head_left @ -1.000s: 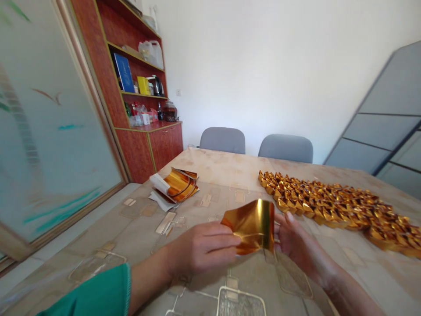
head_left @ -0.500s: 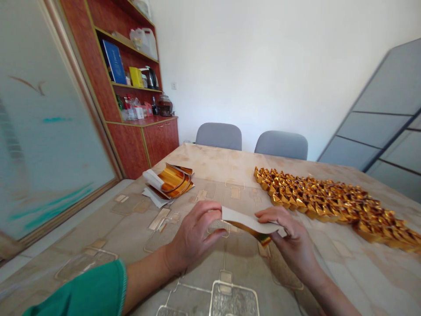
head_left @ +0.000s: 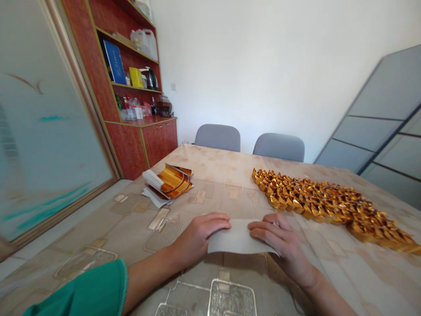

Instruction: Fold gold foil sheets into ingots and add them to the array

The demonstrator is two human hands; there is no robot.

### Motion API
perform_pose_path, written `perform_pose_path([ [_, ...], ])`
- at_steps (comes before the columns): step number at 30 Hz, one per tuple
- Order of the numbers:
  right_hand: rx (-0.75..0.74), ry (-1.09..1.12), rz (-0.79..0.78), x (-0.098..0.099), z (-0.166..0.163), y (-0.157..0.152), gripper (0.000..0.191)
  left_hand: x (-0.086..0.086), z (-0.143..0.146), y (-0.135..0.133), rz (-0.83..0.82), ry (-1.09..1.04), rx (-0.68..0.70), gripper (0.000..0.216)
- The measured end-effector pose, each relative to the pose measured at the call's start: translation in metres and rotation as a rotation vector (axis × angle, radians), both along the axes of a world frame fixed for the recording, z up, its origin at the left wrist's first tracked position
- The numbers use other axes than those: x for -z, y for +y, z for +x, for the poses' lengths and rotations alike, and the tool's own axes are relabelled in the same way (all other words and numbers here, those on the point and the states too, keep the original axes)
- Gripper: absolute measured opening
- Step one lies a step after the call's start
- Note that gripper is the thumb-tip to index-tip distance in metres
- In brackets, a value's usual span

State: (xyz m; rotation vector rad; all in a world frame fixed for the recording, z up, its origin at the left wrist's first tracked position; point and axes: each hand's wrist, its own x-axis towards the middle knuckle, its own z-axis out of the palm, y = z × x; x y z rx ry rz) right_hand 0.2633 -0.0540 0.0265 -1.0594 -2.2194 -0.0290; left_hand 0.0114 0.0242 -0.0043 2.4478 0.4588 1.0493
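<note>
A sheet of foil paper (head_left: pixel 235 240) is stretched between my two hands just over the near part of the table, its white side up. My left hand (head_left: pixel 202 235) grips the left end, fingers on top and the thumb hidden beneath. At the other end, my right hand (head_left: pixel 284 243) holds the sheet with its fingers bent over the upper side; its thumb is out of sight too. The near edge of the paper bows slightly. Beyond my left hand lies a loose pile of gold foil sheets (head_left: pixel 176 181) with white backs, some curled.
Rows of folded gold paper ingots (head_left: pixel 309 197) spread along the right side of the patterned tablecloth (head_left: pixel 200 175). Two grey chairs (head_left: pixel 217 137) stand at the far edge. A red-brown cabinet (head_left: pixel 131 145) with bottles and a kettle is at the back left.
The sheet has tilted from nearly edge-on, with its gold underside showing, to white face in view. Both hands have lowered slightly and turned with fingers over the top.
</note>
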Motion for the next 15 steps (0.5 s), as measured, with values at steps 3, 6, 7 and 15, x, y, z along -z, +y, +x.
perform_pose_path([
  [3,-0.078,-0.047,-0.19,-0.002,-0.006,-0.004,0.017,-0.008,-0.007,-0.002,0.06,0.222,0.036,0.042],
  [6,-0.103,-0.08,-0.373,0.0,-0.009,-0.015,0.029,-0.017,-0.012,-0.008,0.114,0.375,0.104,0.042],
  [7,-0.112,-0.088,-0.412,0.002,-0.009,-0.019,0.031,-0.019,-0.013,-0.011,0.124,0.396,0.125,0.038],
  [15,-0.116,-0.032,-0.532,0.01,0.003,-0.036,0.049,-0.014,-0.012,-0.031,0.088,0.463,0.155,0.013],
])
